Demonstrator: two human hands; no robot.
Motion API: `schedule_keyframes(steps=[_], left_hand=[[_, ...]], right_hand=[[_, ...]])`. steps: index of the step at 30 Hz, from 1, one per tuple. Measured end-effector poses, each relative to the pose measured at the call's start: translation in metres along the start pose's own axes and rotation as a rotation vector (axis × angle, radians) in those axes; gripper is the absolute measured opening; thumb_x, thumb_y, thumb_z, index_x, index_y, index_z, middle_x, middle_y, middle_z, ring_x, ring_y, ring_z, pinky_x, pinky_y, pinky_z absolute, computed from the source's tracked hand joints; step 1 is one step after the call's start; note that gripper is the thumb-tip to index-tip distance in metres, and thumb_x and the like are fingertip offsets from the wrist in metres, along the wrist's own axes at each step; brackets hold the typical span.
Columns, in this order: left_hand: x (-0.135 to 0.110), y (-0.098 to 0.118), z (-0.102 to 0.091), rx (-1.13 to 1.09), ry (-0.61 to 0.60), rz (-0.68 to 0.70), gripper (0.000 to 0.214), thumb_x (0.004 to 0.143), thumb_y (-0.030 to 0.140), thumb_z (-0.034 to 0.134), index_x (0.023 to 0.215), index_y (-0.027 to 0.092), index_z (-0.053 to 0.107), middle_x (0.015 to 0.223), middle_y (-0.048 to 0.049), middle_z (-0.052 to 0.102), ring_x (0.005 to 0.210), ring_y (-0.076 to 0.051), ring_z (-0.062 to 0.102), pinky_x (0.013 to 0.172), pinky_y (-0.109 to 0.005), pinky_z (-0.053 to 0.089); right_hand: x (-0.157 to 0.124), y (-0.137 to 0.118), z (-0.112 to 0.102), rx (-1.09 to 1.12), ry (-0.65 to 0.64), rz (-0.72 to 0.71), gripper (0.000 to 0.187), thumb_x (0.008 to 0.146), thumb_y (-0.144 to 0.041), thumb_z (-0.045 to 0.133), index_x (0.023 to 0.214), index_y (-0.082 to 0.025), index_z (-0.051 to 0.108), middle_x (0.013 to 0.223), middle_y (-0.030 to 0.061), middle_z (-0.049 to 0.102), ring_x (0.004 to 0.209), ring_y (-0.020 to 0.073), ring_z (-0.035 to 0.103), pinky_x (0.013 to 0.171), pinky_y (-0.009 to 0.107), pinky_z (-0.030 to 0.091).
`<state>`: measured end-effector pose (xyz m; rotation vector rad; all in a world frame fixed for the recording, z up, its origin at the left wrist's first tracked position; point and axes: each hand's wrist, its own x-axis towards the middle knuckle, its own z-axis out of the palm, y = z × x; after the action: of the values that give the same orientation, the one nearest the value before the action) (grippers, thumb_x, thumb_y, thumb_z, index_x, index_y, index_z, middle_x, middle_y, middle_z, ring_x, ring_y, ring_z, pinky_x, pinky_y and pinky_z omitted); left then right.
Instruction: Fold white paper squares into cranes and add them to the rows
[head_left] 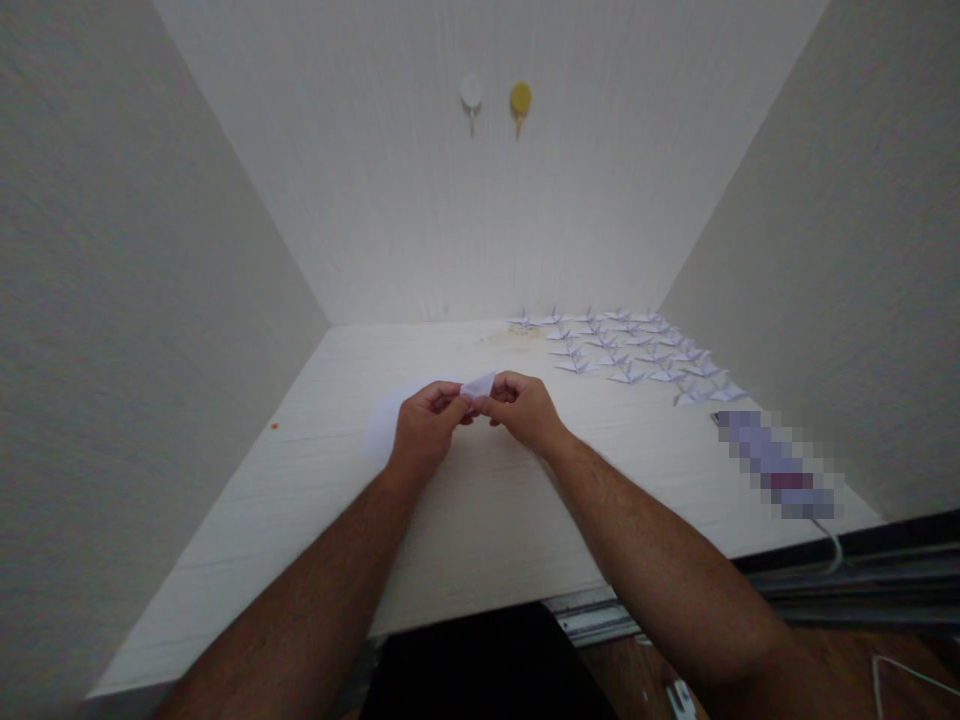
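Between both hands, a small folded piece of white paper (478, 385) is held above the middle of the table. My left hand (427, 425) pinches its left side with thumb and fingers. On its right side, my right hand (523, 408) grips the lower edge, the thumbs almost meeting. A pale sheet of paper (381, 425) lies flat on the table, partly hidden behind my left hand. Many white folded paper cranes (628, 375) stand in rows at the back right.
The white table (480, 540) is walled on three sides. A blurred, phone-like device (772, 465) with a cable (836, 550) lies at the right edge. One white hook (471, 95) and one yellow hook (520, 98) are on the back wall. A tiny orange bit (274, 426) sits at left.
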<state>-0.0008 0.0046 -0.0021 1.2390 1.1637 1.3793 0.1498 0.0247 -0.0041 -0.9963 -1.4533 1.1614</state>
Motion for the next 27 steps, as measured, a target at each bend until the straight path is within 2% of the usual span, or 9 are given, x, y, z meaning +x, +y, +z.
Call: schedule_keyframes(steps=[4,7,10,16,19,23,27], left_hand=[[0.000,0.000,0.000,-0.013,-0.006,-0.037,0.028,0.067,0.037,0.077,0.082,0.014,0.068,0.066,-0.0028,0.069,0.061,-0.014,0.063,0.065,-0.029,0.053],[0.001,-0.002,-0.001,0.025,-0.049,-0.049,0.026,0.068,0.038,0.075,0.077,0.014,0.067,0.065,-0.0029,0.067,0.061,-0.014,0.062,0.064,-0.029,0.052],[0.003,-0.006,-0.003,0.058,-0.035,-0.023,0.024,0.068,0.037,0.074,0.072,0.016,0.065,0.062,-0.0003,0.065,0.058,-0.013,0.060,0.063,-0.028,0.051],[0.003,-0.004,-0.004,0.189,0.021,0.018,0.023,0.070,0.038,0.071,0.067,0.016,0.065,0.054,0.0022,0.059,0.051,-0.010,0.053,0.053,-0.023,0.041],[0.002,0.002,-0.004,0.229,-0.015,-0.030,0.026,0.068,0.040,0.073,0.070,0.015,0.066,0.055,0.0008,0.061,0.052,-0.011,0.054,0.054,-0.023,0.042],[0.004,0.003,-0.007,0.159,-0.094,-0.077,0.029,0.067,0.042,0.075,0.076,0.015,0.068,0.061,-0.0009,0.064,0.056,-0.013,0.058,0.060,-0.026,0.048],[0.004,0.000,-0.006,0.110,-0.098,-0.061,0.026,0.067,0.039,0.075,0.074,0.016,0.067,0.061,-0.0004,0.063,0.055,-0.012,0.056,0.057,-0.026,0.047]], right_hand=[[-0.002,-0.001,0.001,-0.112,-0.006,-0.059,0.021,0.070,-0.033,0.072,0.065,-0.017,0.059,0.059,-0.0011,0.063,0.051,0.0095,0.054,0.048,0.021,0.041],[-0.004,0.001,0.001,-0.222,0.030,-0.064,0.025,0.072,-0.032,0.070,0.060,-0.017,0.054,0.053,-0.0026,0.058,0.048,0.0085,0.050,0.047,0.020,0.034],[-0.004,0.001,0.000,-0.266,0.033,-0.051,0.030,0.072,-0.036,0.071,0.057,-0.017,0.052,0.050,-0.0034,0.055,0.047,0.0079,0.045,0.046,0.021,0.029],[-0.004,0.000,0.001,-0.249,0.027,-0.051,0.031,0.071,-0.038,0.071,0.056,-0.017,0.052,0.049,-0.0037,0.053,0.047,0.0077,0.042,0.046,0.022,0.028],[-0.003,0.000,0.000,-0.217,0.034,-0.016,0.031,0.069,-0.038,0.072,0.056,-0.017,0.053,0.048,-0.0040,0.053,0.046,0.0079,0.043,0.045,0.021,0.029],[-0.001,0.002,-0.003,-0.102,0.063,0.026,0.028,0.069,-0.036,0.071,0.057,-0.018,0.053,0.047,-0.0042,0.055,0.044,0.0081,0.047,0.046,0.021,0.034],[0.000,0.001,-0.003,-0.036,0.079,0.028,0.027,0.068,-0.035,0.072,0.058,-0.018,0.053,0.046,-0.0042,0.056,0.043,0.0079,0.048,0.045,0.020,0.035]])
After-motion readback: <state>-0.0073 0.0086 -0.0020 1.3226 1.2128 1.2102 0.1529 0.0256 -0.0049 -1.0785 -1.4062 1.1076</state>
